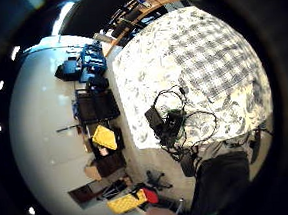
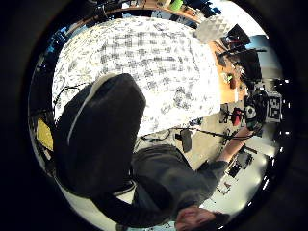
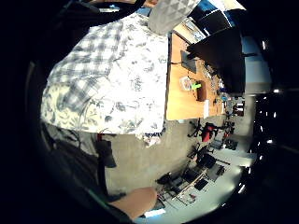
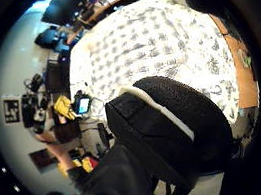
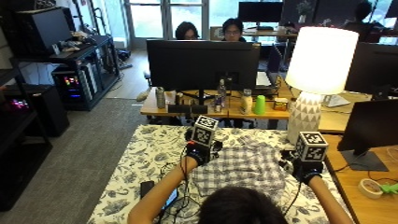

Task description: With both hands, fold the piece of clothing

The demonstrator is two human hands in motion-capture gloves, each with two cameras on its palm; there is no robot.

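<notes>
A grey-and-white plaid shirt (image 5: 239, 165) lies spread flat on the table's floral cloth (image 5: 143, 158). My left hand (image 5: 199, 153) hovers at the shirt's far left corner, and my right hand (image 5: 306, 170) hovers at its right edge. Both are lifted off the table and hold nothing. The palm views look down from a height on the whole shirt (image 1: 205, 52) (image 2: 144, 53) (image 3: 88, 56) (image 4: 136, 45). Part of the left glove (image 2: 96, 139) and of the right glove (image 4: 170, 121) fills the thumb side views.
A black device with cables (image 5: 147, 188) lies on the cloth near my left forearm. A white lamp (image 5: 317, 79) stands at the table's far right corner. Beyond it is a wooden desk with a monitor (image 5: 202, 58) and bottles.
</notes>
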